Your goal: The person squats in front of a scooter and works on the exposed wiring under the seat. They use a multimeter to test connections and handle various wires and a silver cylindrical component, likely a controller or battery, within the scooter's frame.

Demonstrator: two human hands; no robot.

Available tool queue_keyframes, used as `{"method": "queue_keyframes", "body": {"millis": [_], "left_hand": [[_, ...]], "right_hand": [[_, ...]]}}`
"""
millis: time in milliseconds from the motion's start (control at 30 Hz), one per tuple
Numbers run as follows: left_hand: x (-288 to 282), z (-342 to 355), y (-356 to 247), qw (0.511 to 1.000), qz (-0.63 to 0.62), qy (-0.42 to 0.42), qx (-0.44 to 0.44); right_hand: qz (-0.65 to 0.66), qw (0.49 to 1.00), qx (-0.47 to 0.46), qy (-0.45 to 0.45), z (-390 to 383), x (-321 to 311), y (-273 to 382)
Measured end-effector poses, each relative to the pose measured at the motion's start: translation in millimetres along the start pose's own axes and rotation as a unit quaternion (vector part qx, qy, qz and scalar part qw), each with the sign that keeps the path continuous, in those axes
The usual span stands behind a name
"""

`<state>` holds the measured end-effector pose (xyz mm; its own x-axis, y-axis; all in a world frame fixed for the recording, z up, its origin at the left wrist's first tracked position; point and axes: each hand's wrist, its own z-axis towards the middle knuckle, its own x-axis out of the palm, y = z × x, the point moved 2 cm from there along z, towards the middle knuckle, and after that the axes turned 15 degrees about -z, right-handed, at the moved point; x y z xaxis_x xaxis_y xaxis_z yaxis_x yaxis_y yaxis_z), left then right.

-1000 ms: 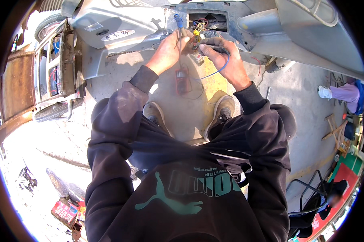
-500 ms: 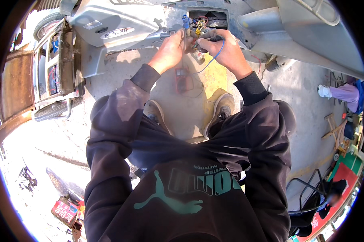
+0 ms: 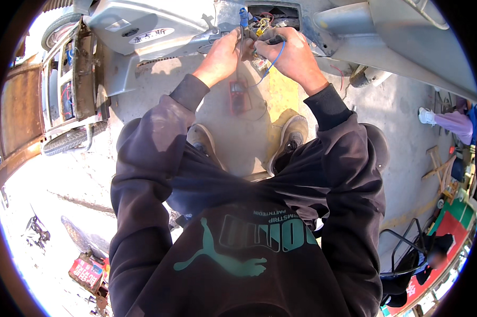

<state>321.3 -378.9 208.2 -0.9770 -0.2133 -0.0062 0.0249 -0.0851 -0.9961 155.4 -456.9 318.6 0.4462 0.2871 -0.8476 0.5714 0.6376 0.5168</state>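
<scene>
My left hand (image 3: pixel 221 57) is closed in a pinch below the opening of a grey vehicle body, with a thin dark wire (image 3: pixel 241 47) running down from its fingers. My right hand (image 3: pixel 294 57) is closed beside it on a blue wire (image 3: pixel 272 64), which has a dark piece at the fingers. The fingertips of both hands nearly meet, so what lies between them is hidden. Above the fingers, a tangle of coloured wires (image 3: pixel 263 24) spills from the opening, with a blue connector (image 3: pixel 243 17) to its left. The blue wire loops down toward a red-edged meter (image 3: pixel 239 98) on the ground.
The grey body panel (image 3: pixel 154 21) spans the far side. At left stands a rusty-sided cart (image 3: pixel 24 111) with wheels. My shoes (image 3: pixel 294 132) are planted below the meter. At right are a wooden folding stool (image 3: pixel 438 164), a person's leg (image 3: pixel 455 124) and a seated person (image 3: pixel 433 253).
Both hands and the vehicle opening sit slightly higher in the view. My right hand has shifted slightly left, and the blue wire's loop has changed shape. Both hands stay closed.
</scene>
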Motion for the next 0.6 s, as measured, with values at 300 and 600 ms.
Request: {"method": "queue_keyframes", "body": {"millis": [300, 600], "left_hand": [[6.3, -3.4, -24.5, 0.999, -0.011, 0.001, -0.053], [5.1, 0.6, -15.3, 0.999, -0.006, -0.004, -0.048]], "right_hand": [[-0.031, 0.997, -0.043, -0.05, -2.5, 8.0, -14.3], [0.002, 0.998, -0.03, -0.054, -4.3, 6.7, -14.6]]}}
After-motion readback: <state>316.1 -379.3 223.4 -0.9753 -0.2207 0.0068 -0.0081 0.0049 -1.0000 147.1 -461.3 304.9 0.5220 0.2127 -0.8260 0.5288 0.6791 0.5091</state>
